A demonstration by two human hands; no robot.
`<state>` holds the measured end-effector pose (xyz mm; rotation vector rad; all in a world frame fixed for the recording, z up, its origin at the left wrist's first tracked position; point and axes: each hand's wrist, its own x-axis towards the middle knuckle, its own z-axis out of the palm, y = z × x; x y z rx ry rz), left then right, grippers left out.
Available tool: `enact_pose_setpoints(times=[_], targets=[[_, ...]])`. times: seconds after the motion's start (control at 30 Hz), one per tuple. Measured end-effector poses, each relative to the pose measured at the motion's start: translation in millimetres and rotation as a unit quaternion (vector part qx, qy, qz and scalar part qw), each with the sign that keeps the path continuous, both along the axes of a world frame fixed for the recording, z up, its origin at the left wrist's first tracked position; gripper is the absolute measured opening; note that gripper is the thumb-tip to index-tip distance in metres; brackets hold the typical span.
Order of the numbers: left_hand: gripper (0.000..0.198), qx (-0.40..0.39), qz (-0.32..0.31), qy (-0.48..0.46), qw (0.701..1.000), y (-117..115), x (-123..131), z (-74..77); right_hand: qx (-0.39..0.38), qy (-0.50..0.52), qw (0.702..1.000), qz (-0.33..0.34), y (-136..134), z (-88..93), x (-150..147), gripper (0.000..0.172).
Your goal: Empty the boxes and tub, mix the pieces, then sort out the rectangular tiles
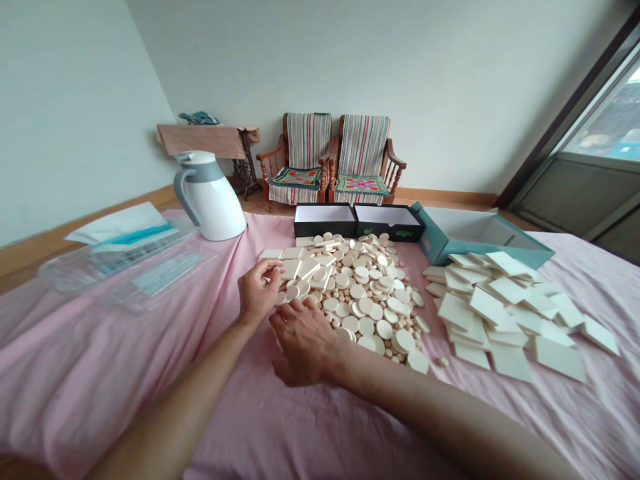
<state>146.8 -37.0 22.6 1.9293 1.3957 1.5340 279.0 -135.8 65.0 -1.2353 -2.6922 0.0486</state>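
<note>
A wide heap of pale wooden discs (365, 307) and small beads lies on the pink cloth in front of me. Square and rectangular pale pieces (291, 268) lie at its left edge. My left hand (259, 290) is at that edge with its fingers curled together; whether something small is between them is hidden. Close beside it, my right hand (305, 343) is palm down with bent fingers at the near left side of the heap, and its fingertips are hard to see. Further right is a separate pile of square pale tiles (493, 307).
Two black boxes (325, 228) and a teal box (445, 243) stand behind the piles. A white and grey jug (215, 207) is at the back left, near clear plastic packaging (135, 280). Two wooden chairs (363, 153) stand by the wall.
</note>
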Motion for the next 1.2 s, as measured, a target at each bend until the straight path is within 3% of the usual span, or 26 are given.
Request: enact_pose_setpoints(times=[0.17, 0.37, 0.47, 0.57, 0.7, 0.8, 0.93, 1.07, 1.2], targets=[[0.02, 0.003, -0.003, 0.001, 1.0, 1.9, -0.8, -1.6, 0.006, -0.035, 0.999, -0.012, 5.5, -5.1, -11.4, 0.04], [0.02, 0.002, 0.0, 0.002, 1.0, -0.7, 0.7, 2.5, 0.011, -0.05, 0.999, 0.006, 8.0, -2.0, -3.5, 0.041], [0.021, -0.002, 0.005, 0.006, 1.0, -0.9, -0.2, 4.1, 0.015, 0.01, 1.0, -0.01, 14.3, -1.8, 6.5, 0.041], [0.021, -0.002, 0.004, 0.014, 1.0, 1.2, -1.9, 3.0, -0.022, 0.137, 0.987, -0.078, 26.5, -2.7, 24.7, 0.041], [0.022, 0.007, 0.006, 0.02, 1.0, 3.1, -3.6, 1.6, -0.049, 0.317, 0.929, -0.185, 36.9, 0.4, 67.3, 0.035], [0.022, 0.005, 0.008, 0.022, 1.0, 2.2, -3.7, 2.3, 0.005, 0.345, 0.912, -0.223, 26.7, 9.8, 113.1, 0.033], [0.022, -0.003, 0.004, 0.025, 1.0, -0.3, -1.1, 3.3, 0.087, 0.215, 0.926, -0.297, -6.7, 22.9, 183.9, 0.033], [0.023, -0.008, -0.005, 0.013, 1.0, -1.6, 3.0, 1.4, 0.149, 0.047, 0.901, -0.404, -32.4, 24.0, 251.1, 0.034], [0.022, -0.005, -0.016, 0.009, 1.0, -1.5, 5.3, -2.0, 0.171, 0.002, 0.881, -0.442, -31.9, 18.3, 280.5, 0.044]])
